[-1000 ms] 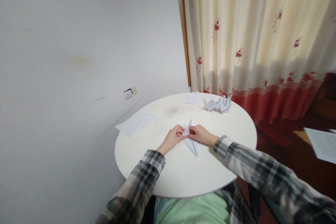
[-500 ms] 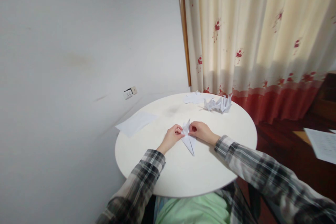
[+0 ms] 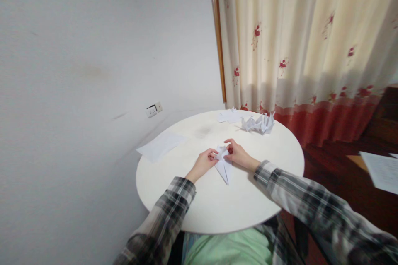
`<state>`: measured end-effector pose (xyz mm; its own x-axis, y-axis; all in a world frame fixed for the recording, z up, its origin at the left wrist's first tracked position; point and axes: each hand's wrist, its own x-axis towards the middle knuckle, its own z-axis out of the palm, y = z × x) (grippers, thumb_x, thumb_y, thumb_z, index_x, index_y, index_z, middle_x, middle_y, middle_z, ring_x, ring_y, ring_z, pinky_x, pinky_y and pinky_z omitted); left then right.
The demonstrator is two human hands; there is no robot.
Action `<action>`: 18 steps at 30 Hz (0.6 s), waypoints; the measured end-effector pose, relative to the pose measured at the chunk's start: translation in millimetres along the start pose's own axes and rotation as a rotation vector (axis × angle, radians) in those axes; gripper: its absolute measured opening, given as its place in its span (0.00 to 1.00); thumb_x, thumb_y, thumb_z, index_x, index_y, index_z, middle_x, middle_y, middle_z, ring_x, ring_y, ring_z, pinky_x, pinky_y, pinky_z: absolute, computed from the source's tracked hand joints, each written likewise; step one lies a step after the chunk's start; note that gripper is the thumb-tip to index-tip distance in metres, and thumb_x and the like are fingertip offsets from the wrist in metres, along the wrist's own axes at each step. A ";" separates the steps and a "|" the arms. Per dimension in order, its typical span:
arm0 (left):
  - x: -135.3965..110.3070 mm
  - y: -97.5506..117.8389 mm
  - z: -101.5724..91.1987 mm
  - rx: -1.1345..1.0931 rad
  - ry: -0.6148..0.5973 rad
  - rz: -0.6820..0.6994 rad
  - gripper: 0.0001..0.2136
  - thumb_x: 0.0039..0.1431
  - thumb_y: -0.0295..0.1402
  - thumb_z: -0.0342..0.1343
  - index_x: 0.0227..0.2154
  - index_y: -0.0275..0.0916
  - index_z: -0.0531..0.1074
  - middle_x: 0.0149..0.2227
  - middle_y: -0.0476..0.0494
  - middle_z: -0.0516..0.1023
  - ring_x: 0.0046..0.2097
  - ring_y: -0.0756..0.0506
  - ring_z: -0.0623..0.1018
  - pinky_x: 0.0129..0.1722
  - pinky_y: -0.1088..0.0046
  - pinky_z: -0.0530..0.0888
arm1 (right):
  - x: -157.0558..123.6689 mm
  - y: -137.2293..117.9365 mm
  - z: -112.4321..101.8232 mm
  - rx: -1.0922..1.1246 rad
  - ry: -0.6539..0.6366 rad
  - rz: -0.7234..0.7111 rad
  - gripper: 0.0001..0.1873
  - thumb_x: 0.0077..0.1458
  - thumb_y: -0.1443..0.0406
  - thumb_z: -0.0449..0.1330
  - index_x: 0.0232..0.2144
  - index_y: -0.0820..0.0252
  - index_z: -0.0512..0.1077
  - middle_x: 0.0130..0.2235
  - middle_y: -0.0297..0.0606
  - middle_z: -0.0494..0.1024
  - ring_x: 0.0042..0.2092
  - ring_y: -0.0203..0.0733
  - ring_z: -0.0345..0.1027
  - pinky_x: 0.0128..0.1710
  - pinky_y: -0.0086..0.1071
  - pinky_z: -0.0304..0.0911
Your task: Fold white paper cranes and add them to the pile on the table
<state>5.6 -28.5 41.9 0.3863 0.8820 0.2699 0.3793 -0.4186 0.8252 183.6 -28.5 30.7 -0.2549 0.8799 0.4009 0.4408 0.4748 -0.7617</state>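
Note:
A white folded paper piece [image 3: 224, 166], long and pointed toward me, lies on the round white table [image 3: 217, 211]. My left hand [image 3: 205, 161] pinches its upper left part, fingers closed on the paper. My right hand [image 3: 238, 153] grips the upper right part, with its fingertips bending a flap at the top of the piece. Both hands rest on the tabletop near its middle.
A flat sheet of white paper [image 3: 161, 145] lies at the table's left edge. Several folded paper figures [image 3: 258, 123] and a flat paper [image 3: 229, 116] sit at the far edge by the curtain [image 3: 304, 49]. Printed sheets [image 3: 379, 169] lie at the right.
The upright flap at the top of the paper piece has been bent down by my right fingers. The piece's point has shifted slightly left. My left hand has barely moved.

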 end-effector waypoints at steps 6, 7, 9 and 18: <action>2.1 -1.8 0.3 0.054 -0.027 -0.046 0.08 0.40 0.22 0.53 0.27 0.32 0.72 0.23 0.50 0.70 0.25 0.53 0.67 0.26 0.79 0.64 | -2.8 -7.0 -1.7 -0.004 -0.068 -0.099 0.18 0.40 0.74 0.54 0.38 0.61 0.63 0.28 0.31 0.70 0.28 0.32 0.61 0.29 0.25 0.55; 2.1 -1.5 0.3 0.058 -0.023 -0.043 0.07 0.40 0.22 0.53 0.26 0.32 0.72 0.23 0.50 0.71 0.25 0.53 0.67 0.26 0.79 0.64 | -3.2 -7.8 -1.7 0.003 -0.089 -0.108 0.18 0.39 0.74 0.54 0.37 0.61 0.63 0.29 0.31 0.71 0.28 0.32 0.61 0.29 0.25 0.55; 1.7 -0.2 0.4 0.067 -0.015 -0.036 0.07 0.40 0.22 0.53 0.25 0.32 0.72 0.23 0.50 0.71 0.25 0.52 0.67 0.26 0.79 0.64 | -4.0 -8.5 -1.3 0.015 -0.121 -0.114 0.19 0.38 0.74 0.56 0.38 0.61 0.63 0.30 0.32 0.72 0.29 0.32 0.63 0.30 0.25 0.56; -3.6 5.9 1.3 0.096 -0.082 0.005 0.07 0.41 0.25 0.52 0.26 0.31 0.71 0.20 0.53 0.65 0.23 0.54 0.62 0.23 0.80 0.59 | -3.2 -8.1 0.7 -0.026 -0.113 -0.064 0.22 0.37 0.71 0.59 0.39 0.60 0.63 0.26 0.29 0.69 0.24 0.30 0.57 0.23 0.22 0.52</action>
<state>7.5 -34.4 45.2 0.4549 0.8605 0.2293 0.4543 -0.4457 0.7713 180.2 -35.2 35.2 -0.3781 0.8408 0.3874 0.4422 0.5317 -0.7223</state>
